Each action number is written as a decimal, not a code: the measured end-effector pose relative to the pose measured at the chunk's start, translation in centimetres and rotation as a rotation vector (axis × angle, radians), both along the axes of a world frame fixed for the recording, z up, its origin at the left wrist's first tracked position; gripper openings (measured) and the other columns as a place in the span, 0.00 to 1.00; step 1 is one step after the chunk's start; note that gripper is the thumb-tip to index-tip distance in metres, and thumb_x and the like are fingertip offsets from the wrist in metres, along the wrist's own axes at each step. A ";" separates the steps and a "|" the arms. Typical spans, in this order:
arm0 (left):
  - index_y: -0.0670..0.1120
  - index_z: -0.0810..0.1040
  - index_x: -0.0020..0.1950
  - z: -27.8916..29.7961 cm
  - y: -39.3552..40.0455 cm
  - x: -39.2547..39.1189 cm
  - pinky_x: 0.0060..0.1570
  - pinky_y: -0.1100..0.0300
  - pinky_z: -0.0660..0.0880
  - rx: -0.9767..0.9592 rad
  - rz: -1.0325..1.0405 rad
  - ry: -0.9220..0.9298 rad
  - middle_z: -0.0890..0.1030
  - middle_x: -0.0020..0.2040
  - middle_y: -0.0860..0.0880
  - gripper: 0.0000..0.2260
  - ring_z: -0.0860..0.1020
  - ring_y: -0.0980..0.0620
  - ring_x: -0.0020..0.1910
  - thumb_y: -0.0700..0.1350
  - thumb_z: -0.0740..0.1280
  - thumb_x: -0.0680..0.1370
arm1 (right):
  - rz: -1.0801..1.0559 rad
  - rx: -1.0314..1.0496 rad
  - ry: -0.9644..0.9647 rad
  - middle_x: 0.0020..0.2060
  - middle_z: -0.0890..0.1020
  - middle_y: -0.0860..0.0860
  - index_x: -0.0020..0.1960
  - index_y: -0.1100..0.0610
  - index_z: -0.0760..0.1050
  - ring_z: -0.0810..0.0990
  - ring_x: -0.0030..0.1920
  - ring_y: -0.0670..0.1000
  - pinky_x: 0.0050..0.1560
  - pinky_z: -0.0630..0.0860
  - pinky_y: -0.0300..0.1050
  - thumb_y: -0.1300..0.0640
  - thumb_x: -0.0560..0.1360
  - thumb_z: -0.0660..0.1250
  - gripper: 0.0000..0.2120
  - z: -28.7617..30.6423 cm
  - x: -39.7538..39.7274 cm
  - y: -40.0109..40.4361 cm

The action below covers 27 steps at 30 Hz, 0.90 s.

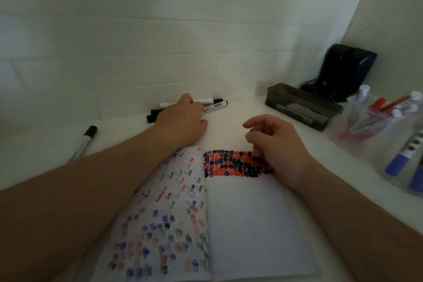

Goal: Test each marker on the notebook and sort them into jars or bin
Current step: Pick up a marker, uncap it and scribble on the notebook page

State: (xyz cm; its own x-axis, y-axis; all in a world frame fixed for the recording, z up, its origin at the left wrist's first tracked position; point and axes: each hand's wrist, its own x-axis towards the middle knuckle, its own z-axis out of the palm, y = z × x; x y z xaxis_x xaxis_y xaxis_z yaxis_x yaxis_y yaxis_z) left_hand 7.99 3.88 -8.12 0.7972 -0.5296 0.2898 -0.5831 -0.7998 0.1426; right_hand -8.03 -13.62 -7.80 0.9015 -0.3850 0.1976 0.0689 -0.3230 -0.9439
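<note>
Head view, desk (229,121) surface, smooth and white. One open notebook (251,224) is laid flat near the front edge: lined paper, the left page covered with faded red, blue and black test marks, the right page bearing a dense band of the same colours along its top. A cluster of about three cylindrical markers (215,105) with black caps is seen beyond the notebook, long axes running left to right; it is reached by the left hand (183,121), whose fingers are hidden behind it, so their grip cannot be told. One further black-capped marker (85,142) lies apart at left, cap pointing away. The right hand (279,146) is rested on the notebook's upper right corner, fingers loosely curled, nothing held. Two clear plastic jars are noted at right: one jar of red markers (375,117), one jar of blue markers (407,162). One dark translucent rectangular bin (299,105) is placed beside them.
</note>
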 end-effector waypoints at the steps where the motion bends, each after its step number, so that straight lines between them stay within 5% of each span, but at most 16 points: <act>1: 0.49 0.75 0.66 -0.2 -0.2 0.1 0.46 0.48 0.79 0.008 0.025 -0.021 0.72 0.57 0.48 0.17 0.77 0.48 0.47 0.56 0.60 0.82 | 0.005 -0.005 -0.004 0.37 0.81 0.51 0.47 0.48 0.84 0.77 0.32 0.49 0.39 0.75 0.48 0.66 0.75 0.72 0.12 -0.1 0.1 0.0; 7: 0.50 0.66 0.64 -0.7 -0.7 0.6 0.37 0.53 0.71 0.001 0.074 -0.098 0.76 0.50 0.48 0.17 0.75 0.47 0.42 0.59 0.59 0.82 | 0.020 -0.030 -0.026 0.37 0.81 0.51 0.47 0.49 0.84 0.77 0.31 0.47 0.38 0.75 0.45 0.66 0.75 0.71 0.12 -0.4 0.4 0.1; 15: 0.52 0.79 0.59 -0.1 -0.7 0.7 0.38 0.55 0.67 0.088 0.106 -0.132 0.74 0.49 0.50 0.19 0.74 0.50 0.42 0.63 0.56 0.83 | 0.010 -0.040 -0.009 0.37 0.81 0.51 0.47 0.49 0.84 0.77 0.31 0.48 0.38 0.75 0.45 0.65 0.76 0.71 0.11 -0.3 0.5 0.2; 18: 0.46 0.78 0.56 1.5 -1.0 -0.8 0.39 0.52 0.68 -0.134 -0.163 -0.269 0.71 0.47 0.50 0.21 0.70 0.50 0.43 0.59 0.51 0.84 | 0.020 -0.010 -0.022 0.36 0.82 0.51 0.50 0.50 0.85 0.77 0.32 0.48 0.38 0.76 0.45 0.60 0.78 0.72 0.06 -0.1 0.3 0.2; 20: 0.48 0.74 0.54 3.1 -1.4 -3.1 0.39 0.55 0.68 -0.337 -0.440 -0.148 0.75 0.44 0.52 0.16 0.72 0.50 0.40 0.56 0.52 0.84 | 0.045 0.046 -0.049 0.36 0.82 0.51 0.55 0.50 0.83 0.76 0.31 0.48 0.37 0.75 0.45 0.51 0.78 0.73 0.07 0.3 0.1 0.3; 23: 0.58 0.69 0.56 3.5 -2.4 -6.2 0.40 0.59 0.74 -0.294 -0.693 0.050 0.80 0.45 0.55 0.05 0.78 0.57 0.41 0.53 0.54 0.86 | 0.121 0.191 -0.132 0.35 0.79 0.52 0.60 0.52 0.79 0.73 0.30 0.47 0.31 0.71 0.43 0.39 0.74 0.70 0.21 0.8 -0.5 0.2; 25: 0.57 0.69 0.66 2.2 -2.9 -7.0 0.50 0.56 0.78 -0.246 -0.769 0.170 0.82 0.52 0.55 0.08 0.80 0.57 0.48 0.51 0.56 0.87 | 0.134 0.265 -0.144 0.33 0.77 0.51 0.59 0.50 0.81 0.71 0.30 0.46 0.28 0.68 0.40 0.39 0.77 0.65 0.18 0.9 -0.8 0.3; 27: 0.55 0.67 0.73 1.1 -3.0 -6.9 0.48 0.59 0.76 -0.230 -0.787 0.195 0.82 0.51 0.58 0.14 0.79 0.60 0.45 0.50 0.57 0.87 | 0.118 0.292 -0.099 0.32 0.77 0.51 0.55 0.53 0.83 0.71 0.30 0.47 0.26 0.67 0.38 0.44 0.83 0.61 0.16 0.8 -1.0 0.4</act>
State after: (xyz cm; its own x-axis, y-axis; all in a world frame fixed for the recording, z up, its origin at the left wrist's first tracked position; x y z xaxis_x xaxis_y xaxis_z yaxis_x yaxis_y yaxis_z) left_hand 1.07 0.93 -7.00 0.2671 -0.8964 0.3537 -0.9062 -0.1087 0.4087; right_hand -9.01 -13.25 -6.97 0.9250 -0.3327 0.1833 0.1861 -0.0238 -0.9822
